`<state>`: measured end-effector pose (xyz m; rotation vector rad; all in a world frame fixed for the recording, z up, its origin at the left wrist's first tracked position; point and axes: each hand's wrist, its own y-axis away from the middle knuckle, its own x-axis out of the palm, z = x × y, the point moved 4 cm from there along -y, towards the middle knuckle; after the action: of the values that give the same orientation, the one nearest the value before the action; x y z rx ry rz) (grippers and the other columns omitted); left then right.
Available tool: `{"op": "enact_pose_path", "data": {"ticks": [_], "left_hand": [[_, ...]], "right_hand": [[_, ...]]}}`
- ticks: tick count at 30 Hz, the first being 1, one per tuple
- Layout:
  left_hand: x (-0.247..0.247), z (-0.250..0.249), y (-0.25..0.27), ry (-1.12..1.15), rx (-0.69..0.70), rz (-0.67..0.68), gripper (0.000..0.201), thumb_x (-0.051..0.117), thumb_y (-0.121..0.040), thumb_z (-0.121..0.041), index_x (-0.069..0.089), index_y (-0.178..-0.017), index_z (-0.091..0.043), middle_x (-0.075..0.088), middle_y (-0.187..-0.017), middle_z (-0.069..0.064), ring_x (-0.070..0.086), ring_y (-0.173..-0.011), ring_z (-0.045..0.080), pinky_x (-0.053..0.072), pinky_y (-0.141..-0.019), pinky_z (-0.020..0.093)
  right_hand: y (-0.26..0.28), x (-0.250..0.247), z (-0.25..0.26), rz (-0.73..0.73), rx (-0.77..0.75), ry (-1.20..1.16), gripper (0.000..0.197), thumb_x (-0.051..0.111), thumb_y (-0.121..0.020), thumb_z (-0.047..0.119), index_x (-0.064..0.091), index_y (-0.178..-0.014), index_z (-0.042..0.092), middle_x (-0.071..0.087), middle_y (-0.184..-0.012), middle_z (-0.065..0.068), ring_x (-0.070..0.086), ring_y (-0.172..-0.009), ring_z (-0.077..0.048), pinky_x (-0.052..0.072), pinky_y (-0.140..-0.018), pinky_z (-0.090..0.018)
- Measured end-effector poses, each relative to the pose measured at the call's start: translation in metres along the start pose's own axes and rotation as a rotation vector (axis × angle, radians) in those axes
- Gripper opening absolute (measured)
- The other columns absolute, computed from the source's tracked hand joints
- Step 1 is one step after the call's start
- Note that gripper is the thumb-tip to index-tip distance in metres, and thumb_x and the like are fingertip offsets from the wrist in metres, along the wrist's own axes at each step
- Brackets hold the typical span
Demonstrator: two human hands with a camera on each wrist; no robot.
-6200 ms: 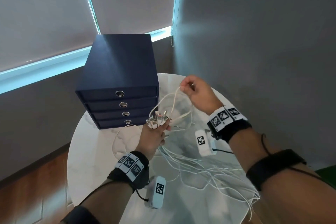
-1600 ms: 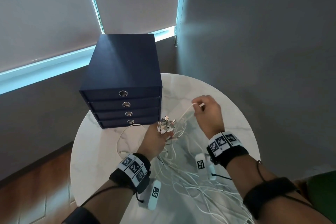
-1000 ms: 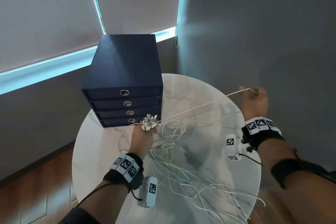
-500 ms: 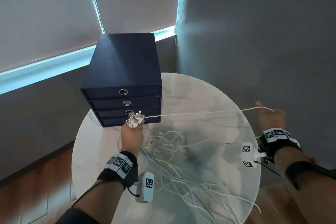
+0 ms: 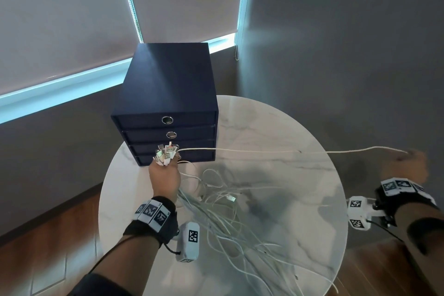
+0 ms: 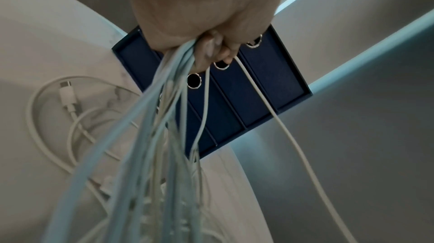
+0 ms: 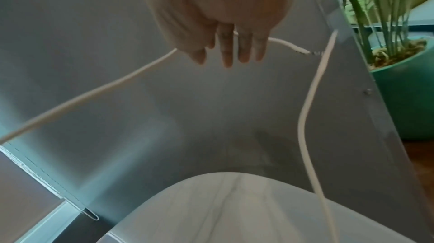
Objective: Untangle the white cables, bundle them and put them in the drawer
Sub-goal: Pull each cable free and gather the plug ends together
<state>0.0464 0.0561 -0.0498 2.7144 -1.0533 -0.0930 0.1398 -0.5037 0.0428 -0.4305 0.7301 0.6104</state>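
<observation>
My left hand [image 5: 165,174] grips a bunch of white cables just below their USB plugs [image 5: 165,154], in front of the lower drawers of the dark blue drawer unit [image 5: 165,94]. Its fingers [image 6: 211,50] curl round the strands in the left wrist view. One white cable [image 5: 252,151] stretches level from that bunch to my right hand [image 5: 407,166], out past the table's right edge. The cable [image 7: 98,87] runs across the right hand's fingers [image 7: 226,52], and its plug end [image 7: 303,51] pokes out just beyond them. All drawers are closed.
Loose white cables [image 5: 228,211] trail from my left hand over the round marble table [image 5: 276,122] toward its near edge. A thicker coiled cable [image 6: 68,96] lies left of the unit [image 6: 237,102]. A grey wall and a green plant pot [image 7: 406,91] stand to the right.
My right hand has drawn one cable out of the bunch, sweeping right until it is beyond the table edge. My left hand has shifted left, closer to the drawers.
</observation>
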Motion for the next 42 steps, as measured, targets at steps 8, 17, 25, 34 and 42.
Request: {"op": "enact_pose_path", "data": {"ticks": [8, 17, 25, 34, 42], "left_hand": [[0.024, -0.025, 0.024, 0.057, -0.036, 0.265, 0.011, 0.07, -0.093, -0.016, 0.066, -0.083, -0.015, 0.049, -0.06, -0.001, 0.034, -0.041, 0.009, 0.028, -0.04, 0.021], [0.073, -0.054, 0.062, -0.093, 0.059, 0.609, 0.027, 0.072, -0.091, -0.013, 0.061, -0.067, -0.008, 0.052, -0.057, 0.002, 0.031, -0.039, 0.011, 0.023, -0.04, 0.023], [0.052, -0.041, 0.048, -0.021, -0.028, 0.63, 0.021, 0.069, -0.093, -0.013, 0.07, -0.072, -0.016, 0.057, -0.064, 0.0, 0.033, -0.043, 0.01, 0.025, -0.039, 0.019], [0.035, -0.015, 0.032, -0.187, -0.03, 0.541, 0.022, 0.072, -0.091, -0.018, 0.066, -0.073, -0.007, 0.035, -0.044, -0.01, 0.026, -0.038, 0.01, 0.023, -0.042, 0.019], [0.019, 0.0, 0.022, -0.197, -0.117, 0.44, 0.018, 0.078, -0.086, -0.023, 0.073, -0.075, -0.01, 0.039, -0.059, 0.008, 0.028, -0.047, 0.016, 0.022, -0.045, 0.023]], "right_hand": [[0.047, 0.071, -0.023, 0.505, -0.057, 0.177, 0.064, 0.065, -0.087, 0.021, 0.037, -0.144, 0.018, 0.057, -0.132, -0.024, 0.054, -0.121, -0.042, 0.041, -0.106, -0.048], [0.244, 0.092, 0.165, 1.192, -0.84, -0.204, 0.029, 0.061, -0.09, 0.05, 0.071, -0.097, 0.025, 0.073, -0.089, 0.005, 0.067, -0.083, -0.008, 0.051, -0.079, -0.026], [0.204, 0.057, 0.244, 0.808, -0.733, -0.616, 0.033, 0.05, -0.097, 0.008, 0.063, -0.07, 0.021, 0.059, -0.058, 0.027, 0.052, -0.055, 0.01, 0.033, -0.06, -0.018], [0.086, 0.012, 0.262, 0.287, -0.345, -1.051, 0.03, 0.044, -0.084, 0.018, 0.062, -0.06, 0.023, 0.045, -0.05, 0.007, 0.037, -0.047, -0.014, 0.029, -0.047, -0.023], [0.025, -0.01, 0.206, 0.013, -0.18, -0.745, 0.038, 0.043, -0.095, 0.02, 0.054, -0.059, 0.025, 0.047, -0.055, 0.004, 0.049, -0.044, -0.002, 0.042, -0.054, -0.026]]}}
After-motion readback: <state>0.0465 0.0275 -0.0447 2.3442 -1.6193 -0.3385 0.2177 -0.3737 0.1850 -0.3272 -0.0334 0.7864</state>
